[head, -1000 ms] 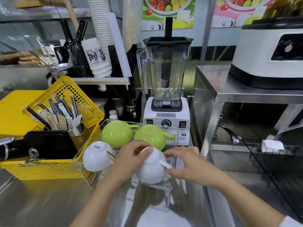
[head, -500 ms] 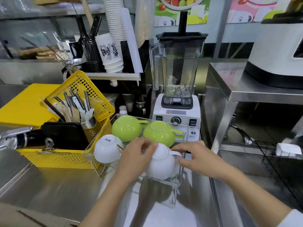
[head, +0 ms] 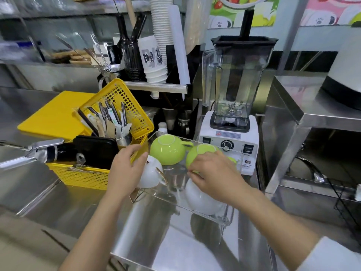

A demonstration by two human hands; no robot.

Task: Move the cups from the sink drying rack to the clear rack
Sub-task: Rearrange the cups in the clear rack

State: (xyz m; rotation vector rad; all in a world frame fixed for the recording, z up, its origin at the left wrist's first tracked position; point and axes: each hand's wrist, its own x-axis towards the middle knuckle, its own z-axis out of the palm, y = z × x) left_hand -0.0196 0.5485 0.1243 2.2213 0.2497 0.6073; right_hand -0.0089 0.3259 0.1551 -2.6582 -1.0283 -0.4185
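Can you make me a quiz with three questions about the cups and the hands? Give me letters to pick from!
1. Where is the yellow basket?
A. left of the clear rack
B. on top of the blender
C. inside the rack

2. How many green cups are in the rack?
A. none
B. two
C. five

3. How do the cups sit?
A. upright and full
B. stacked in a tower
C. upside down

Answers:
1 A, the basket sits beside the rack's left end.
2 B, one green cup by another, half hidden by the right hand.
3 C, the white cup by the left hand shows its base.
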